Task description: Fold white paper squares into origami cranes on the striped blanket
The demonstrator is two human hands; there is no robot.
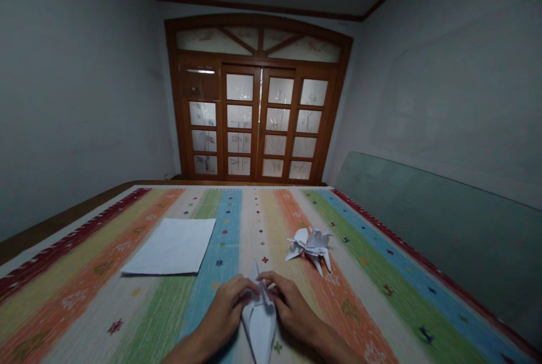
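- White folded paper model (259, 324), long axis running front to back, narrow tip pointing away from the person
- Left hand (224, 310) curled closed on its top
- Right hand (290, 302) curled closed on it too

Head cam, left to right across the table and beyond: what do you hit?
Flat white paper sheet → left hand → folded white paper → right hand → greenish panel along the right wall
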